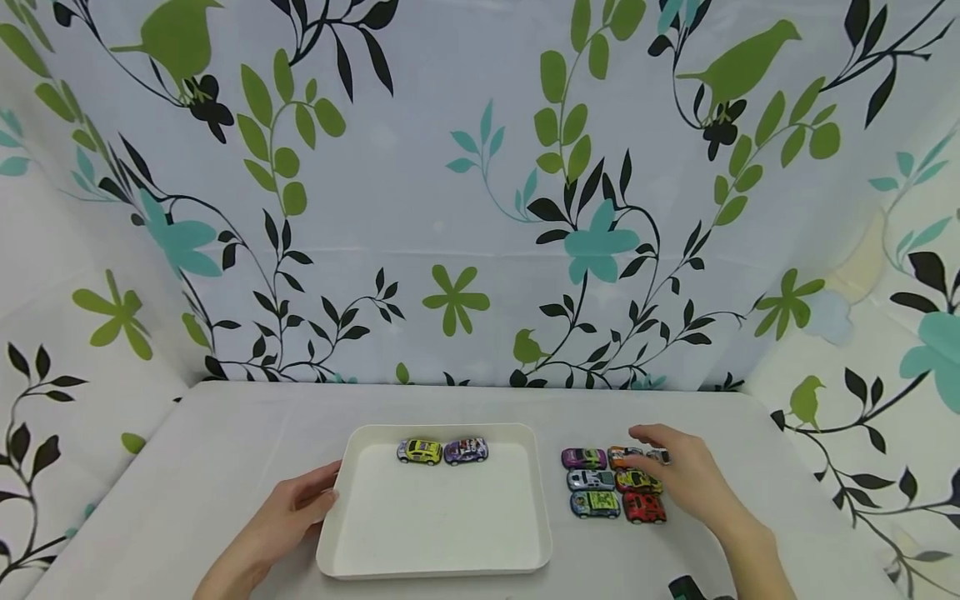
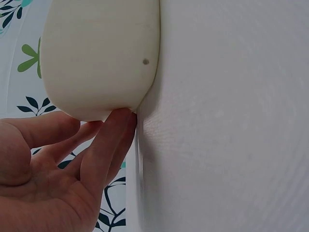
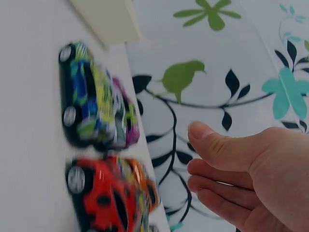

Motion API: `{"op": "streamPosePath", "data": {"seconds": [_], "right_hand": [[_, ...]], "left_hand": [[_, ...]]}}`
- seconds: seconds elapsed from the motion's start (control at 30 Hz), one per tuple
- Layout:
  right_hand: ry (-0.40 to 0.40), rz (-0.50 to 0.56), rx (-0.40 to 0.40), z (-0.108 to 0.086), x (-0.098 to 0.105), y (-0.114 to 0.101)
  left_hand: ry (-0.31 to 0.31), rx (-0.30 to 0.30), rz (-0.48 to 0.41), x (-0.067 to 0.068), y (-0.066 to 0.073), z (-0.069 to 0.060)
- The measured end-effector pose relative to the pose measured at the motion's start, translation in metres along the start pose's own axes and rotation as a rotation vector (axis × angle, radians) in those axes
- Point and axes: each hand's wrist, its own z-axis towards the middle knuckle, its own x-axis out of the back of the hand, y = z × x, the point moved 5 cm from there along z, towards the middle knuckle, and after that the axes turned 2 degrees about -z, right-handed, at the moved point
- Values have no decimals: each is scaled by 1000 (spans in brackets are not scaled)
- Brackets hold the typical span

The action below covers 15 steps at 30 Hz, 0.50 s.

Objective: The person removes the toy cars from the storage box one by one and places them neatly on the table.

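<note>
My left hand (image 1: 281, 517) rests against the left side of a white tray (image 1: 435, 567), fingertips touching its outer wall; in the left wrist view the fairly straight fingers meet the tray's edge. Inside the tray, along its far wall, stand a yellow toy car (image 1: 419, 452) and a purple toy car (image 1: 466, 451). My right hand (image 1: 697, 483) hovers over a cluster of toy cars right of the tray, thumb and fingers apart, partly hiding an orange car (image 1: 619, 455). Nearer cars include a red car (image 1: 645, 508) and a blue-green car (image 1: 596, 504).
The cluster also has a purple-pink car (image 1: 583, 458), a silver car (image 1: 590, 480) and a yellow car (image 1: 637, 481). A dark object (image 1: 685, 588) shows at the bottom edge, near the right forearm. A patterned cloth (image 1: 435, 225) stands behind the white table (image 1: 247, 425).
</note>
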Motion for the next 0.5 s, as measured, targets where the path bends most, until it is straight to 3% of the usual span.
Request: {"op": "streamPosePath", "data": {"seconds": [0.5], "right_hand": [[-44,91,99,31,-37,-92]], "left_hand": [[-1,1,15,1,0,-1]]}}
